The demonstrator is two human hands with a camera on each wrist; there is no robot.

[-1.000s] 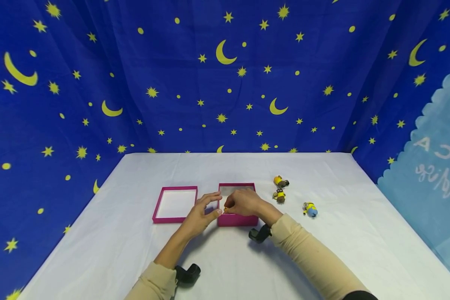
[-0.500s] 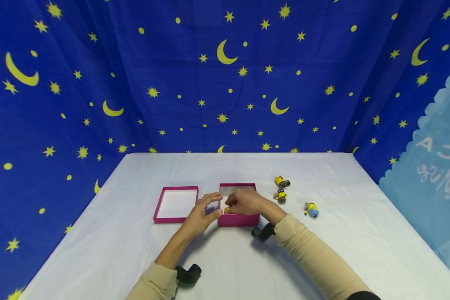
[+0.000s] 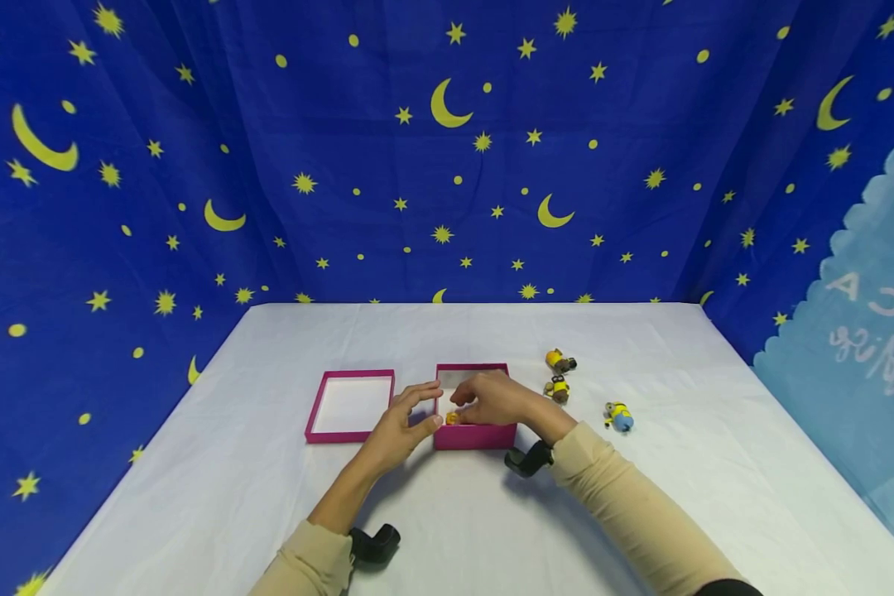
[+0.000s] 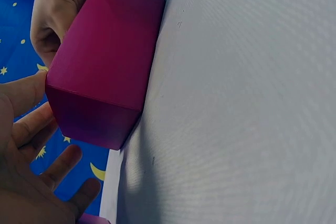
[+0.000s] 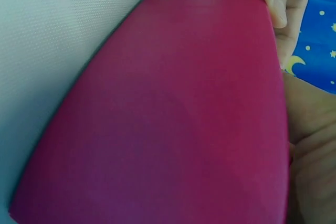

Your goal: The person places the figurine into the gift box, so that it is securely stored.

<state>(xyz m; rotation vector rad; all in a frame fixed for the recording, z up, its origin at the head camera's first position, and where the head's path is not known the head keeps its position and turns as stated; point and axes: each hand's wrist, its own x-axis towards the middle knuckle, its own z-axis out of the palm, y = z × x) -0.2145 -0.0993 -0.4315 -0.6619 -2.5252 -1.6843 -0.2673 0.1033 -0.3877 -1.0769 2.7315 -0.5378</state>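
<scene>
An open magenta box stands on the white table, its inside pale. My left hand rests at the box's left side; the thumb touches the near corner and the other fingers are loosely spread. Inside the box by that corner sits a small yellow-orange toy figure, partly hidden. My right hand reaches over the rim into the box, with thumb and forefinger apart just above and right of the figure. In both wrist views the magenta wall, seen in the right wrist view as the box front, hides the box's inside.
To the left lies the magenta-rimmed lid, white inside up. Right of the box are three yellow minion figures: one at the back, a brown-bottomed one, and a blue-bottomed one. A blue star-print cloth hangs behind.
My right thumb and forefinger have parted from the yellow-orange figure, which stays in the box's near left corner. The right hand has shifted slightly right; the left has stayed in place.
</scene>
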